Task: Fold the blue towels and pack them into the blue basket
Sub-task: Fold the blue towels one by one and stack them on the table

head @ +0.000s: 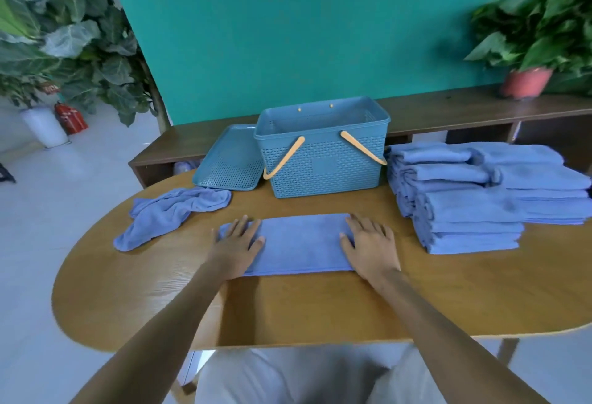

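Both hands flat, palms down, fingers spread, gripping nothing. Left hand [236, 241] presses the left end of a folded towel [301, 243]; right hand [371, 243] presses the right end. The towel is a long flat rectangle on the wooden table [320, 307], directly in front of the person, edges squared.

Blue basket [323, 147] stands just behind the towel, upright, open top, nothing visible inside from this angle. Its two tan handles [283, 157] are dropped down over the front wall. Basket lid [229, 160] lies to its left, touching or nearly touching, far edge propped on the dark wood bench [448, 112] behind the table.

One crumpled towel [169, 211] lies unfolded on the table left of the hands, apart from the flat one. Stacks of folded towels [474, 198] sit on the right side of the table, just beside the basket.

Potted plant [528, 80] in a red pot on the bench, far right. Teal wall [288, 19] behind.
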